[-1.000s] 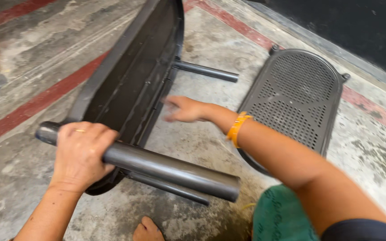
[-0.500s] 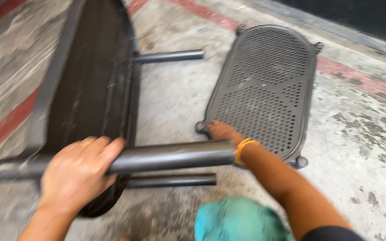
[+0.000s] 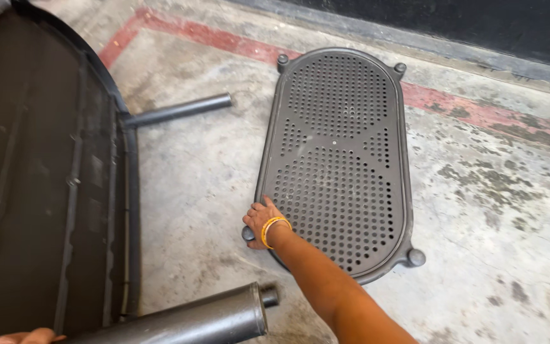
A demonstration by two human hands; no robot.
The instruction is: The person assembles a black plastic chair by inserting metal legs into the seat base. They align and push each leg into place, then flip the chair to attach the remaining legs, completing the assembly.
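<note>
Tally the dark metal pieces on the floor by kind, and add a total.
Perforated oval panel: 1
Large tray-like body tipped on its side: 1
Round tube legs showing, near and far: 2
Total: 4

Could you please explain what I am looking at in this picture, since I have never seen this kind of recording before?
This is one picture from a camera worn on a person's head, looking down at their own bare hands; there is no robot. The right hand, with an orange bangle at the wrist, grips the near corner of a dark oval perforated metal panel lying flat on the stained concrete floor. At the left stands a large dark metal frame with round tube legs. Only the fingertips of the left hand show at the bottom edge, beside that frame, so its grip cannot be judged.
</note>
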